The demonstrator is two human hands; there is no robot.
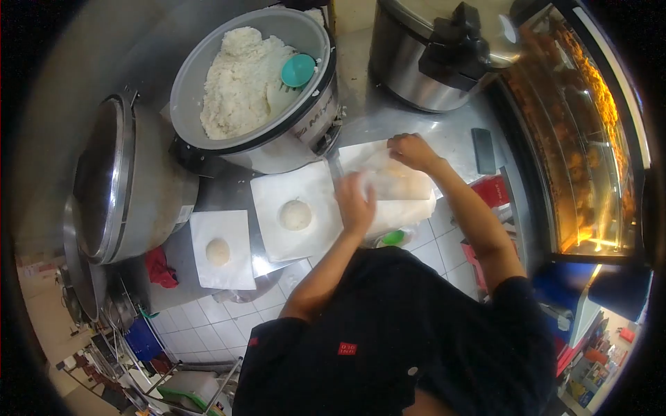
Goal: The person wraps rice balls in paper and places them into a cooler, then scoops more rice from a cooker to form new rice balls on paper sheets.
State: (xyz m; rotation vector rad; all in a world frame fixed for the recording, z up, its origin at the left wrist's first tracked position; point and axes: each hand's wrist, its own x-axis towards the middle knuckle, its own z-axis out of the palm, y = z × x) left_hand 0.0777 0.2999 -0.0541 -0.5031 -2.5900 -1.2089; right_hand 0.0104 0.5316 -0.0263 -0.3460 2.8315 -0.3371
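My left hand is smeared by motion over the edge of the white wrapping paper, and its fingers cannot be made out. At the far edge of that paper, my right hand has its fingers curled in a pinch on a sheet. Part of the paper under my hands looks folded or raised and blurred. Just left of my left hand, a round mound of white rice sits on another paper sheet. Farther left, a second rice mound rests on a smaller sheet.
An open rice cooker holds rice and a teal scoop. A large metal pot stands left, a closed cooker at the back. A dark phone-like slab lies near the lit food display on the right.
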